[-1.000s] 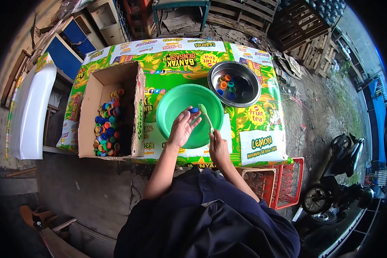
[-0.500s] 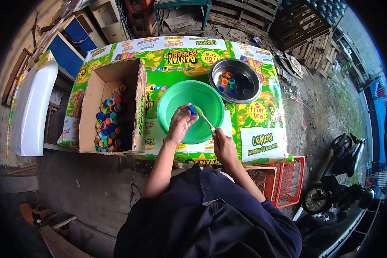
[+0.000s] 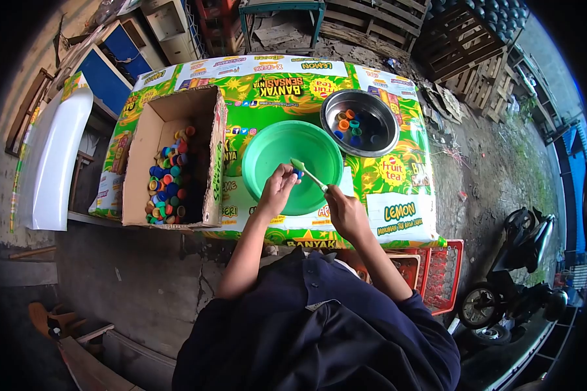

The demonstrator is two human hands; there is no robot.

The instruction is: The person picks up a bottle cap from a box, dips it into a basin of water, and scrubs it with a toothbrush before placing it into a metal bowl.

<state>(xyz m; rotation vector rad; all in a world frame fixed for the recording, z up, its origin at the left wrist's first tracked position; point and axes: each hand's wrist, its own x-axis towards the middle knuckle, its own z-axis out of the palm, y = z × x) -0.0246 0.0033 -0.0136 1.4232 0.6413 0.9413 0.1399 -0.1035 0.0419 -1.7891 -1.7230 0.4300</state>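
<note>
Over the green basin (image 3: 251, 150), my left hand (image 3: 280, 188) pinches a blue bottle cap (image 3: 298, 174) between its fingers. My right hand (image 3: 346, 212) grips a toothbrush (image 3: 314, 178) with a pale handle, its green head overlapping the cap in this view. Left of the basin, a cardboard box (image 3: 143, 130) holds a pile of colourful bottle caps (image 3: 169, 182). At the back right stands a metal bowl (image 3: 391, 140) with several orange, teal and blue caps (image 3: 349, 120) in it.
A bright printed plastic cover (image 3: 398, 212) lies over the table. Red crates (image 3: 447, 277) sit below its right front edge. Wooden pallets (image 3: 372, 23) stand beyond the far side, and a motorcycle (image 3: 509, 280) is parked at the right.
The toothbrush head has shifted across the blue cap, and my left fingers have turned, so less of the cap shows. The whole view has moved slightly.
</note>
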